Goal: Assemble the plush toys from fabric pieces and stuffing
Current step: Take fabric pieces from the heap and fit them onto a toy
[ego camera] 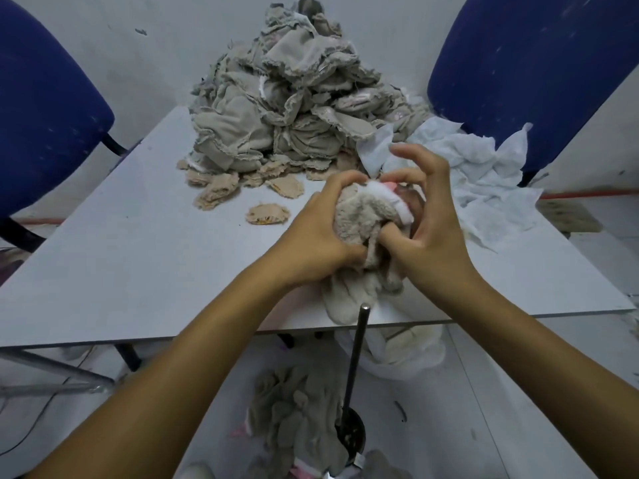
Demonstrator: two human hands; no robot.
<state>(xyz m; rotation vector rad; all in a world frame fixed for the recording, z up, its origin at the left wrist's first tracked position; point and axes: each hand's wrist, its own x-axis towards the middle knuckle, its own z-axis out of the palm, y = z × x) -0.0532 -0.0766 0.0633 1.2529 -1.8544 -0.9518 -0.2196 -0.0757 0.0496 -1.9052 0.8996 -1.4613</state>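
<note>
Tabletop [138, 257]: beige plush toy [359, 223] (crumpled, white-edged).

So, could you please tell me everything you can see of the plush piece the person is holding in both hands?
The plush piece is a soft beige fleecy fabric shell, limp and crumpled, with a white edge and a small pink patch at its top. It is held above the near edge of the grey table. The left hand grips its left side; the right hand pinches it at the top and lower right. Its lower part hangs down past the table edge.
</note>
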